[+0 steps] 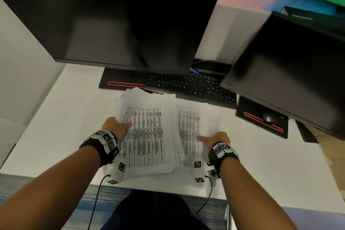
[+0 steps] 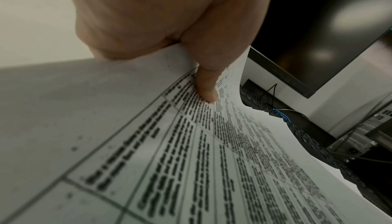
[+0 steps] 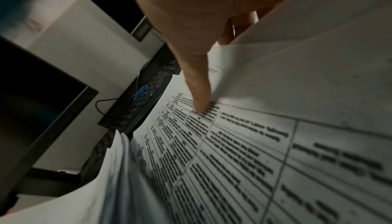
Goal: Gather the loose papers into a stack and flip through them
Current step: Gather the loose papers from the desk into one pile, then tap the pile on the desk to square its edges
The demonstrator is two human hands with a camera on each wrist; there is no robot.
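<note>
While thumbs press down, both hands (image 1: pixel 115 127) pinch papers (image 1: pixel 147 136).

Table text on papers (image 1: pixel 145 132) blurred, unreadable, left hand (image 1: pixel 116 127) fingers hidden under stack edge, right hand (image 1: pixel 217 139) fingers hidden behind lifted sheet, right monitor (image 1: pixel 291 73) cut off by frame edge

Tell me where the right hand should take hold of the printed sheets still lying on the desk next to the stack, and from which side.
Probably by their right long edge, coming in from the right. The loose sheets lie flat with their left side tucked under the stack that the left hand holds, so only the right edge is free. The right hand already pinches a sheet there, thumb on top.
</note>
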